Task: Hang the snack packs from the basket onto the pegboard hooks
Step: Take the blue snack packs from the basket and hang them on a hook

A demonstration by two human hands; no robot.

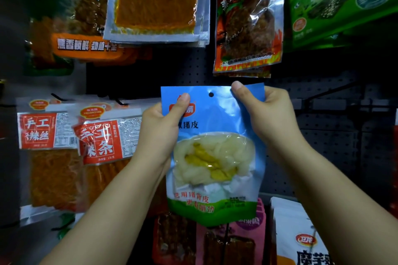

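A blue snack pack (215,153) with a clear window of pale and yellow food is held upright in front of the dark pegboard (323,97). My left hand (161,131) pinches its upper left corner, thumb on the front. My right hand (269,114) pinches the upper right corner, thumb near the round hang hole (211,94). An empty black hook (353,88) juts from the pegboard to the right of the pack. The basket is not in view.
Other packs hang all around: orange strips (157,2) and a brown-red pack (247,19) above, a green pack (344,0) top right, red-labelled packs (64,131) left, pink (247,232) and white (301,239) packs below. Bare pegboard lies to the right.
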